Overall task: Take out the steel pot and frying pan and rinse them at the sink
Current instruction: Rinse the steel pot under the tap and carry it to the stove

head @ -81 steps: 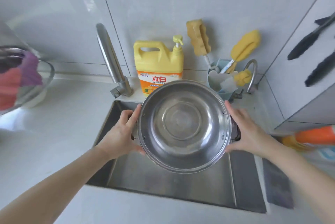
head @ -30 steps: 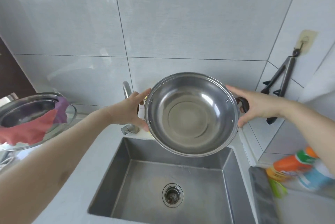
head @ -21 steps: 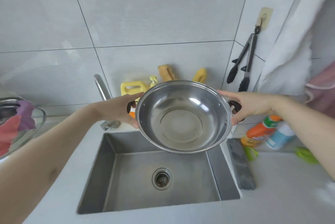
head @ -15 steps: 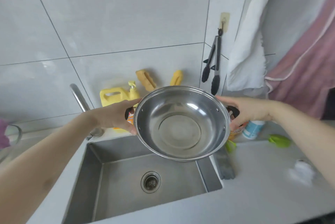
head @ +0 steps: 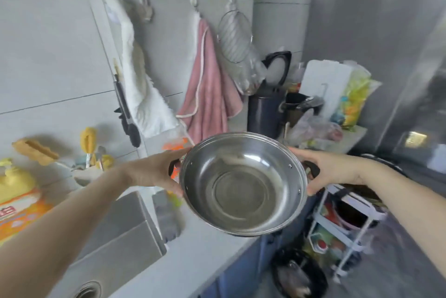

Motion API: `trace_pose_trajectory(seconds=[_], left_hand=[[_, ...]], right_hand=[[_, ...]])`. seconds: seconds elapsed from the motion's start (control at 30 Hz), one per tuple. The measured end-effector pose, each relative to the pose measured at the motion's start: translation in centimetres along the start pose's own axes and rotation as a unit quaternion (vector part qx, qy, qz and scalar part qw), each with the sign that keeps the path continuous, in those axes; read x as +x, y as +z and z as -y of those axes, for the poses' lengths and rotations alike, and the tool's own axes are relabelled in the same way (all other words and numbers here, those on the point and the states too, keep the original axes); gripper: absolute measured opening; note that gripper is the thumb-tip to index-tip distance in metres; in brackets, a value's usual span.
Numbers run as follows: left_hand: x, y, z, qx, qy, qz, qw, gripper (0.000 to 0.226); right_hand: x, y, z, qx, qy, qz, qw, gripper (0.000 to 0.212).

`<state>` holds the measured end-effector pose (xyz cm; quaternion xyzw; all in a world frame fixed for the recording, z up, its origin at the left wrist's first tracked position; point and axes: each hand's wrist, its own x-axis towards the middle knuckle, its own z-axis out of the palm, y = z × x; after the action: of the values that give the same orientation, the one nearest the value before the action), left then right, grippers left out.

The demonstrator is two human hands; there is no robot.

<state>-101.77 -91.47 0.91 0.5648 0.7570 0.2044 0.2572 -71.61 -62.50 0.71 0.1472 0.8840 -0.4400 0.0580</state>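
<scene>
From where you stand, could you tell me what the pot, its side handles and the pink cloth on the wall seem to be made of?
Steel pot: bare polished metal, probably stainless steel, given its mirror-like reflections and rivets at the rim.
Side handles: dark and matte, likely plastic; both hands largely cover them, left hand, right hand.
Pink cloth: soft fabric, perhaps microfibre, hanging in folds with a pale sewn edge.
</scene>
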Motion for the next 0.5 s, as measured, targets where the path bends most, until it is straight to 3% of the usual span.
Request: trace_pose_trajectory(seconds=[0.27,0.5], left_hand=[[17.1,12.9,-21.9,0.005,0.186,0.128,0.974,0.105],[29.0,24.4,-40.7,0.037,0.312,0.249,0.916,0.108]], right_hand=[[-27.3,-7.8,-12.1,0.023,0.158,-0.173,0.972,0.105],[-47.0,-9.2,-19.0,0.058,0.293,-0.309,0.903,0.107]])
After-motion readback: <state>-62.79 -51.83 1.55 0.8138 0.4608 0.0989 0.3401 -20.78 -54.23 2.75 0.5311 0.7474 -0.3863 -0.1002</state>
